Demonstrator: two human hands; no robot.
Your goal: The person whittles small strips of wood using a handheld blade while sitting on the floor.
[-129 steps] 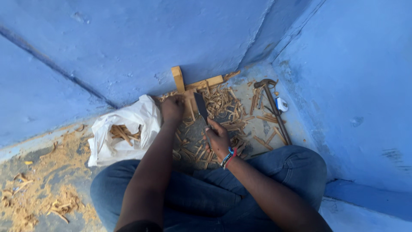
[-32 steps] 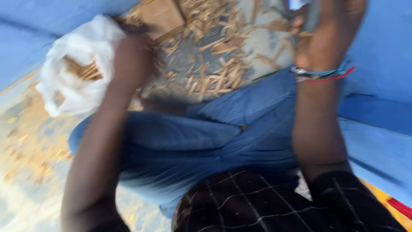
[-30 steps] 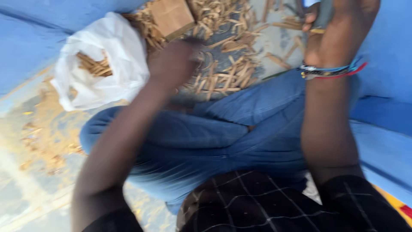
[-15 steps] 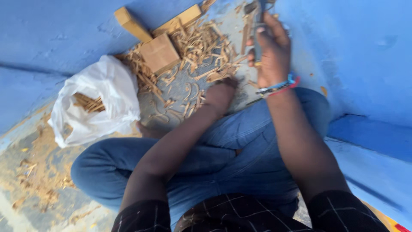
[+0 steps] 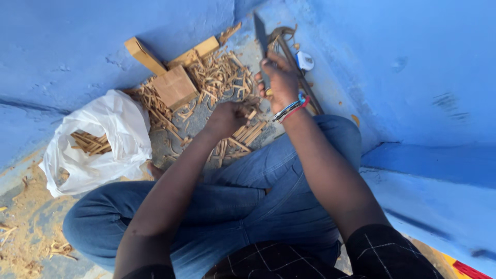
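seated person splitting wood slivers in a blue-walled corner

head view: the right hand [image 5: 279, 82], upper middle of the frame, has its grip wrapped tight round the handle of a dark flat blade [image 5: 260, 33] that points up toward the top edge; coloured bracelets [image 5: 292, 107] circle that wrist. the left hand [image 5: 226, 118], just left of and below it at centre, is curled over the wood slivers [image 5: 217, 77] on the floor; whether its grip pinches one i cannot tell. a square wooden block [image 5: 174, 86] sits upper left of the hands, with two wooden bars [image 5: 144, 54] against the wall behind it. a white plastic bag [image 5: 103, 142] holding more slivers lies at the left. a hammer [image 5: 297, 67] lies to the right of the blade. blue jeans [image 5: 248, 206] fill the lower middle.
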